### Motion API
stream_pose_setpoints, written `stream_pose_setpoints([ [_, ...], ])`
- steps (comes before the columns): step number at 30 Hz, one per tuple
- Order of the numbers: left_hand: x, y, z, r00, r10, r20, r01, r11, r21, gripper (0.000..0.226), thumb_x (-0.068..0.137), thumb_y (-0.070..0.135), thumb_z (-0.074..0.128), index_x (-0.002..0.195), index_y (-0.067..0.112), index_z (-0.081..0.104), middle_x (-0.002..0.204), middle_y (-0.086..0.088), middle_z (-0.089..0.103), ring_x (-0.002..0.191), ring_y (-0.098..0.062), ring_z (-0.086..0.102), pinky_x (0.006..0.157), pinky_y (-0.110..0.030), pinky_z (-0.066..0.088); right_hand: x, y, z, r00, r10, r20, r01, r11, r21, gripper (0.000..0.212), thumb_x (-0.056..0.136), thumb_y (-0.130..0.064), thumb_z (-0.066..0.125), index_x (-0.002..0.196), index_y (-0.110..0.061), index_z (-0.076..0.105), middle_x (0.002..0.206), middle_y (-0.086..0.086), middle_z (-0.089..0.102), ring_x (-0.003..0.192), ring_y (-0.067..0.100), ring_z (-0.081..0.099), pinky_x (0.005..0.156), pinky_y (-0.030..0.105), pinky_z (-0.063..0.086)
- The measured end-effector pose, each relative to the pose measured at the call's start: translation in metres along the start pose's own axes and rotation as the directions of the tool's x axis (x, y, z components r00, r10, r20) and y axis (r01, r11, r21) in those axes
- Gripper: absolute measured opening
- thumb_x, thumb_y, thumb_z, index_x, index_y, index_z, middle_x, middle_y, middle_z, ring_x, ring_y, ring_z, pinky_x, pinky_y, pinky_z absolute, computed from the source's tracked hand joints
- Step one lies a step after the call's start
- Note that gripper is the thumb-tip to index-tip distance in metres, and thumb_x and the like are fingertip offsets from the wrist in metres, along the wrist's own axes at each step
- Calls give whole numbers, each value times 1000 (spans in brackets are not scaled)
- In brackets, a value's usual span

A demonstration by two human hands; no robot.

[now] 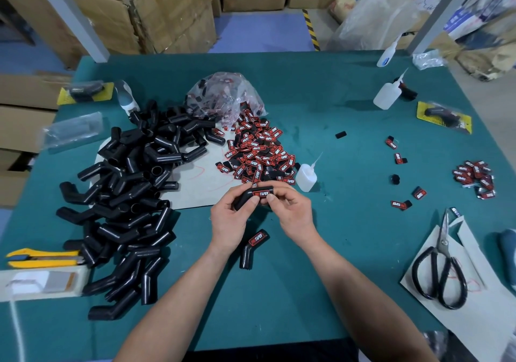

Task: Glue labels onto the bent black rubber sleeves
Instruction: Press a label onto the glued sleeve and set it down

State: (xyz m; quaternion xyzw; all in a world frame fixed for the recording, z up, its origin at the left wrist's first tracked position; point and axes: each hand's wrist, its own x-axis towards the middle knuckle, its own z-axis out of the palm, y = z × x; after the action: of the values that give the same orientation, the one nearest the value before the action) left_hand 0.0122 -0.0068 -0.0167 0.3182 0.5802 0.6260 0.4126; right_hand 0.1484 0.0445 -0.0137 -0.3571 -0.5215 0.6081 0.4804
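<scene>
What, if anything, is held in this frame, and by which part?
Both hands hold one bent black rubber sleeve. The left hand grips its unlabelled leg; the right hand pinches the end bearing the label.

Green table (335, 105), heap of black sleeves (131, 194) left, red labels (259, 155) centre, glue bottle (305, 176), scissors (443, 239) right

Matt teal mat over the bench (349, 250). Left of the glue bottle (305, 177) of translucent plastic: black rubber sleeves (134, 194), smooth, faintly shiny. Behind it, leftward, crinkled clear plastic bag (223, 93). Right of it, scissors (441, 264) with grey metal blades, glossy black handles.
</scene>
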Motion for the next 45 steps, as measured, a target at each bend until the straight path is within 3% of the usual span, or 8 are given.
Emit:
stream_pose_setpoints([
  [5, -4, 0, 1, 999, 42, 1, -42, 999, 16, 40, 86, -4, 78, 107, 30, 76, 108, 6, 77, 104, -7, 70, 94, -17, 51, 1, 1, -2, 999, -34, 42, 39, 991, -129, 15, 91, 3, 68, 77, -3, 71, 114, 4, 72, 109, 22, 67, 94, 27, 51],
  [9, -5, 2, 0, 997, 77, 20, -77, 997, 10, 32, 84, 3, 76, 109, 24, 75, 108, 5, 76, 104, -8, 70, 94, -18, 51, 1, 0, -1, 998, -34, 49, 40, 991, -127, 13, 90, 4, 68, 78, 0, 71, 112, 2, 71, 108, 23, 67, 96, 29, 50],
  [14, -6, 3, 1, 994, 105, 17, -105, 994, 27, 39, 84, 5, 77, 106, 37, 78, 111, 7, 76, 106, -10, 70, 95, -20, 52, 0, -6, 0, 998, -29, 50, 31, 998, -50, 26, 89, 1, 69, 75, -21, 74, 115, 8, 71, 109, 27, 66, 98, 33, 50],
  [18, -6, 5, 1, 990, 139, 27, -140, 989, 45, 43, 84, 10, 75, 107, 46, 77, 113, 7, 75, 108, -11, 69, 96, -21, 51, 1, -2, -2, 999, 14, 50, -9, 996, -88, 8, 88, -2, 69, 81, -2, 73, 112, 1, 71, 108, 24, 65, 98, 34, 49],
  [22, -7, 4, 1, 989, 146, 29, -147, 989, 32, 40, 85, 10, 76, 107, 43, 77, 112, 5, 75, 107, -12, 69, 95, -21, 51, 0, -4, 1, 999, 12, 43, -9, 997, -73, 12, 88, 0, 67, 83, -8, 73, 111, 2, 69, 109, 21, 64, 98, 31, 48],
  [26, -7, 4, 2, 989, 148, 9, -148, 988, 39, 37, 85, 12, 77, 104, 44, 78, 111, 7, 75, 107, -12, 70, 95, -21, 52, -1, -2, 1, 998, 29, 53, -24, 996, -85, 9, 90, 0, 66, 88, 5, 73, 113, 9, 67, 110, 20, 63, 99, 32, 49],
  [37, -7, 1, 4, 977, 212, 37, -215, 972, 92, 28, 86, 14, 75, 109, 28, 73, 111, 15, 72, 107, -8, 68, 97, -21, 50, 0, -4, 4, 1000, 19, 19, -17, 996, -89, 17, 89, -4, 66, 84, -17, 75, 105, -7, 69, 104, 14, 63, 95, 28, 48],
  [45, -7, 1, 4, 968, 246, 46, -249, 964, 92, 31, 86, 0, 73, 108, 22, 72, 111, 14, 72, 107, -9, 68, 96, -21, 50, -1, -3, 3, 998, 51, 26, -49, 997, -59, 11, 88, -5, 66, 91, -10, 76, 106, -7, 68, 105, 17, 63, 98, 33, 49],
])
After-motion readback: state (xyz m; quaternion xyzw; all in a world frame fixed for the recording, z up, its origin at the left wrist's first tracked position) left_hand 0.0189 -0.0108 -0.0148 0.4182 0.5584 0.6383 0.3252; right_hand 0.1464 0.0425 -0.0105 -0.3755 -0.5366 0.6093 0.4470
